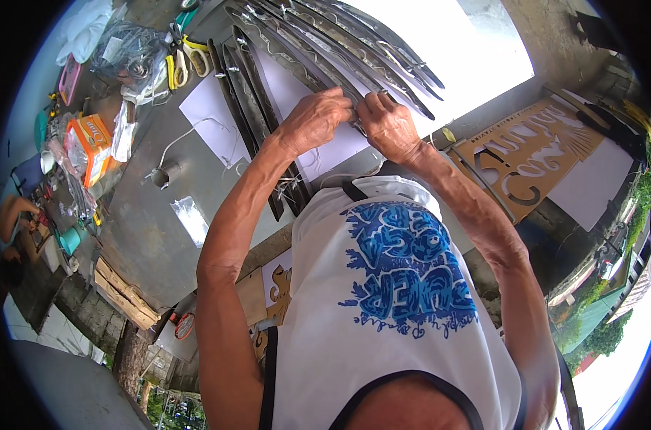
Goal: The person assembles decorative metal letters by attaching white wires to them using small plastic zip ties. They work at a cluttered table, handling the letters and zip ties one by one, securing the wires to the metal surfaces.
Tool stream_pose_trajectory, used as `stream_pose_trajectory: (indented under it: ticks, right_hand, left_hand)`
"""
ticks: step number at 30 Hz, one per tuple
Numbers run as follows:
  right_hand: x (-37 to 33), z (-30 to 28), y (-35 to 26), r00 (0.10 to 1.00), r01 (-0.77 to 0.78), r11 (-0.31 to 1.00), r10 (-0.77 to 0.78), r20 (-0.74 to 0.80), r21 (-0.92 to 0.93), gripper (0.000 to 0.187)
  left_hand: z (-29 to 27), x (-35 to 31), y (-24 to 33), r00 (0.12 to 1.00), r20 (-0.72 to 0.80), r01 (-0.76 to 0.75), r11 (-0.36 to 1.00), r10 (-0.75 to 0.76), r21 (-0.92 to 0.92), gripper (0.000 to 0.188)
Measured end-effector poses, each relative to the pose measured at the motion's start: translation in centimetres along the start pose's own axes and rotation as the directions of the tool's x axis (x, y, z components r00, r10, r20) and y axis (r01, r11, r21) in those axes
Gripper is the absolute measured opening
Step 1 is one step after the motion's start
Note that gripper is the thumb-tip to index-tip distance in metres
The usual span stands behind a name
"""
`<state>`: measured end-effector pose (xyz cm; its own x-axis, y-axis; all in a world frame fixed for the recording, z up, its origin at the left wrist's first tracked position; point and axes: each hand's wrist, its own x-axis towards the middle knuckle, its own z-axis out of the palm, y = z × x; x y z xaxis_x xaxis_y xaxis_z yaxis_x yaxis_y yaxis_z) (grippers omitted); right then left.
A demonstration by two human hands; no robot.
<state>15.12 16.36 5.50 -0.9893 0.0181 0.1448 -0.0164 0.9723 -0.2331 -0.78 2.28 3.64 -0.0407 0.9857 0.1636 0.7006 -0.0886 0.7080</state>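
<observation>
My left hand and my right hand meet close together over the near ends of several long, dark curved strips. Fingertips of both hands are pinched, almost touching; whatever lies between them is hidden by the fingers. Thin pale wires and small light-coloured pieces run along the strips. Left of my left hand lie more dark strips, set steeper, with a tangle of white wire at their near ends. White paper sheets are spread underneath.
A grey metal table carries a short metal cylinder with wire, a small clear plastic packet, yellow-handled scissors, a plastic bag and an orange box. On the right lies a brown cut-out board. Another person's arm shows far left.
</observation>
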Motion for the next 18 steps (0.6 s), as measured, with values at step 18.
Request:
stream_pose_trajectory:
  ticks: [18]
  right_hand:
    - [-0.5, -0.6, 0.6, 0.998, -0.019, 0.999, 0.016, 0.068, 0.047, 0.016]
  left_hand:
    - [0.2, -0.4, 0.8, 0.999, -0.006, 0.050, 0.996, -0.049, 0.076, 0.015]
